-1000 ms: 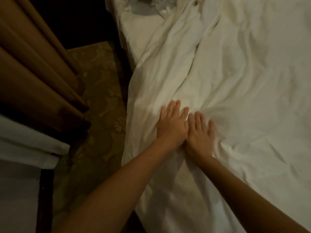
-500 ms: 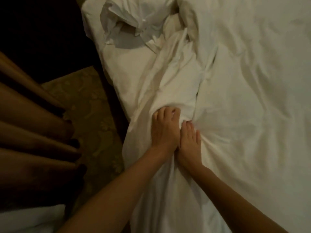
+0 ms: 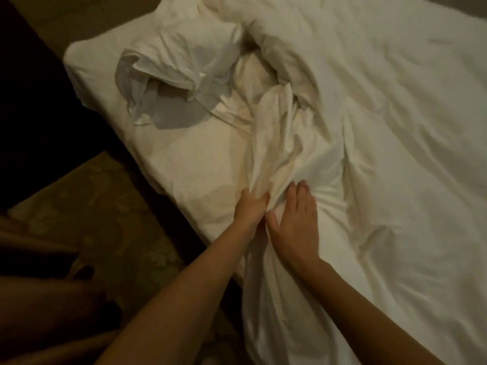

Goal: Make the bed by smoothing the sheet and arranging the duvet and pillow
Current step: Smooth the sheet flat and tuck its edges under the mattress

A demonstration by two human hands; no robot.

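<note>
Left hand [image 3: 251, 209] went from flat to clutching a bunched duvet [image 3: 395, 154] fold, right hand [image 3: 295, 223] stays flat beside it; duvet pull likely starting, sheet [image 3: 197, 159] partly exposed.

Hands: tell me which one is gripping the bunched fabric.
The left hand: its fingers curl into a fold of the duvet. The right hand lies beside it, fingers straight, pressing flat on the cloth.

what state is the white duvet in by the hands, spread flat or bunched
Bunched: the white fabric duvet rises in a crumpled ridge where the left hand grips it.
</note>
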